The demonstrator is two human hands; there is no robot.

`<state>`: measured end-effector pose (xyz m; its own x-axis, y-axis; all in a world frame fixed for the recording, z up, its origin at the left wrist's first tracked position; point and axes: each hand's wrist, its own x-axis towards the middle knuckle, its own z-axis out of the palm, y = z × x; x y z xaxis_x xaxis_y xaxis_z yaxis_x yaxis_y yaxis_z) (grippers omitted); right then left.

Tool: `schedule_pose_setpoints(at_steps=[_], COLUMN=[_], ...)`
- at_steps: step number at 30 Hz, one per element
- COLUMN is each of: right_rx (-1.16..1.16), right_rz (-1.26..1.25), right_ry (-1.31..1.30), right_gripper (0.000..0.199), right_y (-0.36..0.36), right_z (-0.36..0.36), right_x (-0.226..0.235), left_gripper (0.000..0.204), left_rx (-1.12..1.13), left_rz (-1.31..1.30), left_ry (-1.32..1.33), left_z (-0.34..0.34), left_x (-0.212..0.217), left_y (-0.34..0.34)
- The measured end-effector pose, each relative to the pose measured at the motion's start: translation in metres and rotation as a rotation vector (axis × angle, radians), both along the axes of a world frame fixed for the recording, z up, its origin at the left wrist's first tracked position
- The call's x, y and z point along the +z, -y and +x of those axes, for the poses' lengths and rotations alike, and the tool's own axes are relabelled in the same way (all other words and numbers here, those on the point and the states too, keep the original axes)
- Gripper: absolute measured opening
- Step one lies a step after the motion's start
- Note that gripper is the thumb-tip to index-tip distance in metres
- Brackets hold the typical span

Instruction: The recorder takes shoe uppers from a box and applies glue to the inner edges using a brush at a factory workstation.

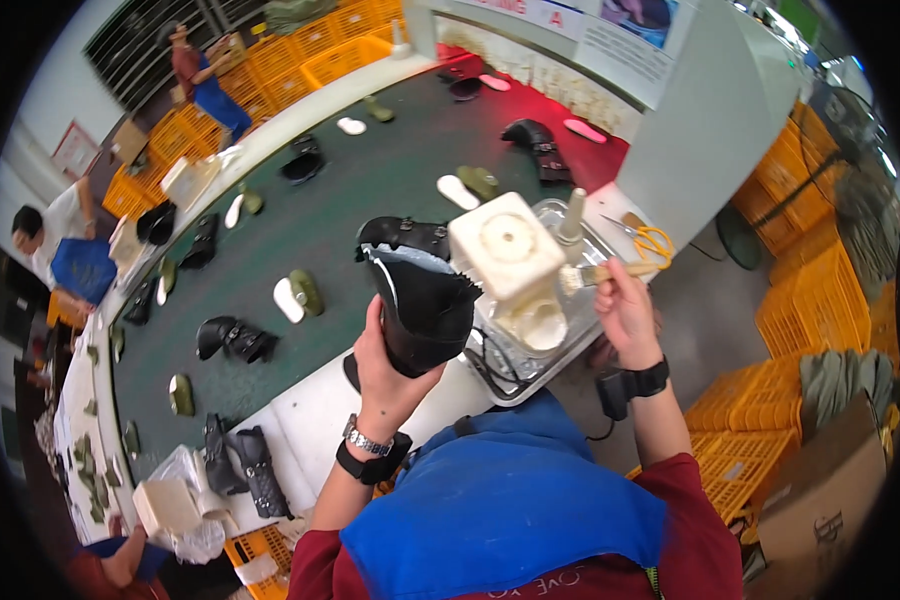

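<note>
My left hand (382,385) grips a black boot (428,325) by its shaft, with the wide opening turned up and a pale lining strip along its edge. In my right hand (628,312) is a flat brush (592,275) with a light handle, its pale-coated bristles close to a cream plastic container (506,250). Below the container's block shows a round open cup (538,325) with whitish stuff in it. Both stand on a metal tray (542,385), along with a cream bottle (572,225). Orange-handled scissors (653,243) lie just beyond my right hand.
A dark green conveyor belt (350,180) carries black boots (235,340), white insoles (288,298) and green shoe forms (307,290). More boots (260,470) rest on the white ledge at left. Orange crates (820,310) stack at right. Other people (202,80) work across the belt.
</note>
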<state>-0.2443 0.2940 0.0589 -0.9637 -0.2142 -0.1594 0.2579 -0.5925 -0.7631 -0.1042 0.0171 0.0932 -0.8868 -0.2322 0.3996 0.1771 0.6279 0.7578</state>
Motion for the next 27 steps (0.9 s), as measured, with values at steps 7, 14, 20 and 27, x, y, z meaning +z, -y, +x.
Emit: schedule_pose_setpoints(at_steps=[7, 14, 20, 27], right_rx=[-0.071, -0.159, 0.130, 0.099], right_rz=[0.117, 0.450, 0.745, 0.692], right_ry=[-0.175, -0.171, -0.407, -0.366], right_gripper=[0.017, 0.021, 0.026, 0.025], right_y=[0.026, 0.007, 0.000, 0.016], right_z=[0.007, -0.007, -0.040, -0.054], right_x=[0.023, -0.021, -0.053, -0.050], left_gripper=[0.098, 0.100, 0.098, 0.099], left_rx=[0.024, 0.124, 0.254, 0.367], left_rz=[-0.153, 0.091, 0.230, 0.226], left_ry=[-0.005, -0.047, -0.093, -0.005], left_z=[0.010, 0.039, 0.058, 0.065], left_x=[-0.016, -0.011, -0.004, -0.003], left_y=[-0.007, -0.002, -0.004, 0.008])
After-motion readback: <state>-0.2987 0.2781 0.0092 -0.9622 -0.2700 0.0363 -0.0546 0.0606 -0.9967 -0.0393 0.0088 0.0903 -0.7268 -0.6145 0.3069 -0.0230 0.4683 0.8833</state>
